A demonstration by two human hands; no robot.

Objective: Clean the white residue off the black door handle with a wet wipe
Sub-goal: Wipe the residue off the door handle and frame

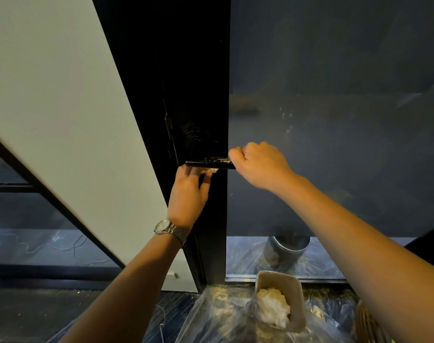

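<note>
Around the handle [206, 163], curled right fingers [241, 154]

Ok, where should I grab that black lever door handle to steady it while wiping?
Its free right end, from the right, as the right hand does: the black lever door handle is a horizontal bar mounted at its left, so this leaves the streaked middle exposed.

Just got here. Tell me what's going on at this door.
A person is cleaning the black door handle. The right hand grips the handle's free end, while the left hand, with a wristwatch on it, holds a wet wipe right under the handle. White residue streaks the handle's top, so the job is not finished. On the floor, a container on plastic sheeting holds crumpled white wipes.
</note>
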